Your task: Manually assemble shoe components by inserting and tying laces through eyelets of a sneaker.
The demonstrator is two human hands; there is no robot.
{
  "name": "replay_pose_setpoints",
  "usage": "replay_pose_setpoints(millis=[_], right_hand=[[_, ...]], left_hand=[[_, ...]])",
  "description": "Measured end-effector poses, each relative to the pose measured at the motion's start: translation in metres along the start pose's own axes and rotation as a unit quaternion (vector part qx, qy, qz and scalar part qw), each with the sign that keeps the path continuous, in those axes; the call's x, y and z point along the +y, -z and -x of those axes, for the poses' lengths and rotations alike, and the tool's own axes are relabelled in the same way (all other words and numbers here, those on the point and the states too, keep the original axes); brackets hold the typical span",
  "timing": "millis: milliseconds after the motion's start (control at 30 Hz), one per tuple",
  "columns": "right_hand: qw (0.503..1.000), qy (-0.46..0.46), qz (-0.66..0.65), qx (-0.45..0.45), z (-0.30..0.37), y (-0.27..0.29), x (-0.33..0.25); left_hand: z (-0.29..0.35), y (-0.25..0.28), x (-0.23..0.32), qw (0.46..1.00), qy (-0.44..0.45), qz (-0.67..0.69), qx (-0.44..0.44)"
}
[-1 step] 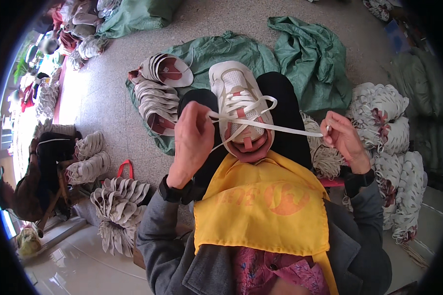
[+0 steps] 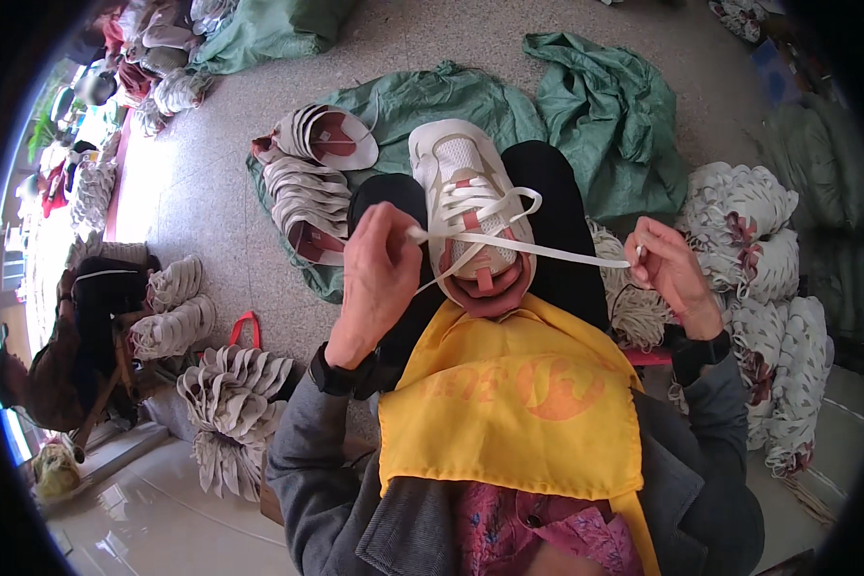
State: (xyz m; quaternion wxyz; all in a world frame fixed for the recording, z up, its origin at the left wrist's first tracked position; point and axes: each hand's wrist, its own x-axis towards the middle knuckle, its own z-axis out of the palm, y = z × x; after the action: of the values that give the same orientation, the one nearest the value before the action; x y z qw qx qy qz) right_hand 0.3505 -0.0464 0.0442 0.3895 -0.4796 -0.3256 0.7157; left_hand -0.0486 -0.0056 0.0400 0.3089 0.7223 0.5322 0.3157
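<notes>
Between my knees stands a white and beige sneaker [image 2: 463, 173] with pink parts, its toe pointing away from me. A white shoelace [image 2: 566, 254] runs through its upper eyelets, and one loop sticks out at the right. My left hand [image 2: 379, 274] is closed in a pinch on the lace just left of the shoe. Off to the right, my right hand [image 2: 670, 269] pinches the lace's other stretch near its tip. The lace lies almost straight across the shoe between both hands. A yellow apron [image 2: 509, 403] covers my lap below the shoe's heel.
Bundled shoe uppers [image 2: 302, 187] lie on a green sack [image 2: 432, 101] ahead. More bundles [image 2: 739, 216] are piled at my right, and others [image 2: 226, 403] at my left. A crumpled green sack [image 2: 605, 115] lies ahead right. Another person [image 2: 58, 355] sits at far left.
My left hand has shifted very slightly right and down, still pinching the lace. The shoe and my right hand look almost unchanged.
</notes>
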Motion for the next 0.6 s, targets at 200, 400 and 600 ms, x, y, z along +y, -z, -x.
replay_pose_setpoints(millis=[200, 400, 600], right_hand=[[1.000, -0.008, -0.002, -0.011, -0.005, -0.001, 0.003], [1.000, -0.004, -0.012, -0.014, -0.009, -0.009, 0.007], [1.000, -0.015, 0.017, -0.009, -0.008, -0.017, 0.008]], left_hand=[[0.000, 0.007, -0.013, 0.928, 0.042, 0.349, -0.123], [-0.007, 0.036, -0.011, 0.964, 0.013, 0.140, -0.226], [-0.014, 0.007, 0.004, 0.998, 0.013, -0.012, 0.058]])
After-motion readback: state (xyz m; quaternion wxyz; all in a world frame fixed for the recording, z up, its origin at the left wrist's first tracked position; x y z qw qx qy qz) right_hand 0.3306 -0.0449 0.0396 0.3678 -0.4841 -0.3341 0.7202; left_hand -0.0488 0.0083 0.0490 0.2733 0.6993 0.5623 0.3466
